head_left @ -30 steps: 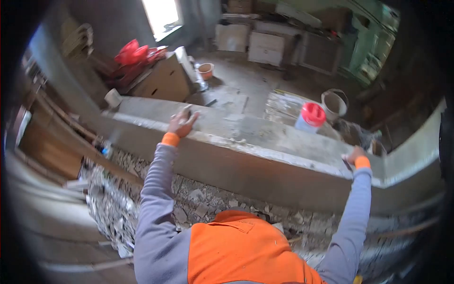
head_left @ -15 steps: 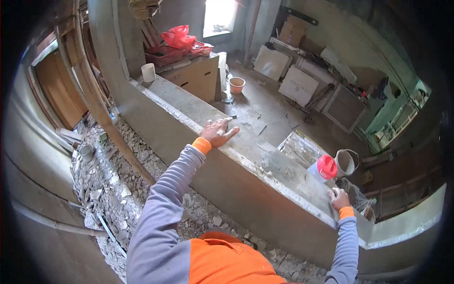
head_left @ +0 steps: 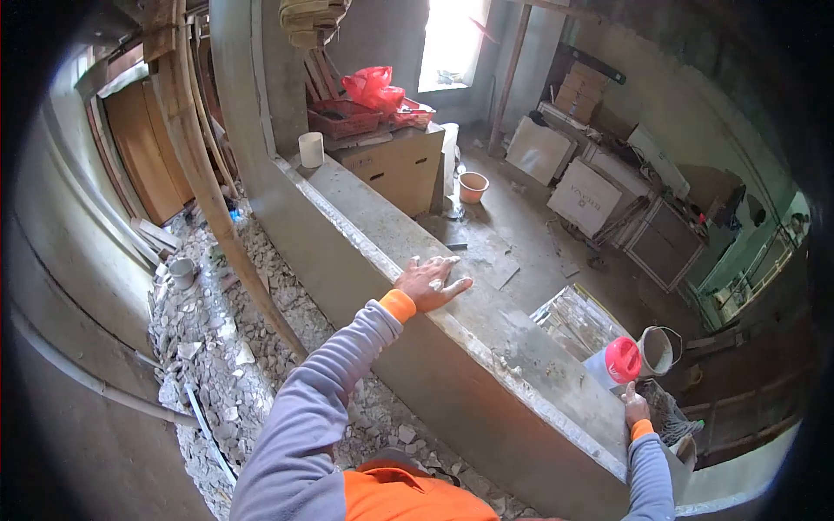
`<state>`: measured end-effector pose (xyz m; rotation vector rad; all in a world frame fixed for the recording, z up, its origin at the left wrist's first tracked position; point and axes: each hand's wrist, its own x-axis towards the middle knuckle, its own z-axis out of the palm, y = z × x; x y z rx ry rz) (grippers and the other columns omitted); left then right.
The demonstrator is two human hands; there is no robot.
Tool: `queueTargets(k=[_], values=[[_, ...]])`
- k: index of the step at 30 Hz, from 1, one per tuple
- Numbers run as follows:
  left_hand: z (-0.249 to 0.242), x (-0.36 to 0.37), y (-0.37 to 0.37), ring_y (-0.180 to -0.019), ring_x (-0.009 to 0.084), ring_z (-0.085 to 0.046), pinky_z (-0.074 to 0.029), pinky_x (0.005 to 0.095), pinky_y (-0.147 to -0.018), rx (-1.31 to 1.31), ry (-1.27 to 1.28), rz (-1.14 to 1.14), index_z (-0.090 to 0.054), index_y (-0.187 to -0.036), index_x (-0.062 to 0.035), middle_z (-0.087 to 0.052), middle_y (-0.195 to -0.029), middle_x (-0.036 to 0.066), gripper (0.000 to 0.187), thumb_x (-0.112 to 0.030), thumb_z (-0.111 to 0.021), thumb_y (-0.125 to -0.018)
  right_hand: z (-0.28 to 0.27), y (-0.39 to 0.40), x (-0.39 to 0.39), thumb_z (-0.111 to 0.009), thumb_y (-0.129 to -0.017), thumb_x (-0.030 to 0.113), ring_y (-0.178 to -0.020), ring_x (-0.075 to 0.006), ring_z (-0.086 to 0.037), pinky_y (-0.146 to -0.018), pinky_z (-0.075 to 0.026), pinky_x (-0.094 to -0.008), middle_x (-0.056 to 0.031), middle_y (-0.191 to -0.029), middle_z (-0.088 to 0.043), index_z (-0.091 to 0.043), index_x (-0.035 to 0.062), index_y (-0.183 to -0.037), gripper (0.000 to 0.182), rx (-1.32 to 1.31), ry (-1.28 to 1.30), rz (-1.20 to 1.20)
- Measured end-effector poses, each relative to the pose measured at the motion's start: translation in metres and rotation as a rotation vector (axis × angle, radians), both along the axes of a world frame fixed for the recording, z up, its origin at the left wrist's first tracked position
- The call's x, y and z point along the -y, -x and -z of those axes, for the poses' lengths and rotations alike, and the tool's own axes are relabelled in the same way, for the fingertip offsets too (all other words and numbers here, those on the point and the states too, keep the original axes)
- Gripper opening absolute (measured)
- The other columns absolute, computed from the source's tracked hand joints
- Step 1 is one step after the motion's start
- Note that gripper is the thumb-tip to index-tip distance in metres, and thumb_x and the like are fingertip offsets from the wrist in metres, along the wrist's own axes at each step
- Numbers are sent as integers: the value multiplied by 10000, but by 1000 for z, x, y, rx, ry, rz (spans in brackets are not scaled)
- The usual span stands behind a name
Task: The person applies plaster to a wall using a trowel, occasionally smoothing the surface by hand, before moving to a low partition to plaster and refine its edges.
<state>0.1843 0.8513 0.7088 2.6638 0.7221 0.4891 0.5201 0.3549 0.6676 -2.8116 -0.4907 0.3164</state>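
My left hand rests on the top of a low plastered wall, fingers spread and thumb apart. Pale, chalky material coats its fingertips. Just beyond the fingers, a small dark strip lies at the ledge's far edge. Toward the ledge's right end is my right hand, its fingers curled; what they close on, if anything, is hidden. Right beside it, a clear jug with a red lid stands on the ledge.
A white cup stands at the ledge's far left. Broken rubble covers the floor on the near side, crossed by a leaning wooden pole. Beyond the wall are an orange bucket, a grey bucket, a cardboard box and stacked panels.
The view has shifted, so the scene sits further right and lower. My left hand stays spread on the ledge. My right hand now appears closer to the jug.
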Motion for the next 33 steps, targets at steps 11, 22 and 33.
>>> queueTargets(k=[11, 22, 33], values=[[-9, 3, -2, -1252, 296, -428, -268, 437, -1044, -82, -7, 5, -407, -1338, -50, -458, -1344, 173, 732, -615, -381, -874, -15, 13, -18, -229, -883, 669, -1218, -366, -447, -1006, -332, -402, -248, -1244, -520, -531, 7, -1216, 801, -45, 3, 48], [0, 2, -5, -1204, 295, -458, -263, 455, -1032, 12, -41, 57, -417, -1314, -35, -515, -1266, 158, 712, -595, -400, -875, 91, -110, -19, -580, -843, 333, -1067, -384, -554, -941, -414, -438, -206, -1235, -534, -337, 162, -1387, 619, 266, -130, -442], [-11, 8, 0, -1200, 285, -464, -246, 468, -1045, 18, 10, 51, -444, -1307, -49, -521, -1258, 145, 646, -534, -438, -881, -17, 59, -110, -200, -917, 616, -1155, -387, -497, -998, -345, -447, -229, -1220, -542, -483, 95, -1270, 690, -12, 55, -270]])
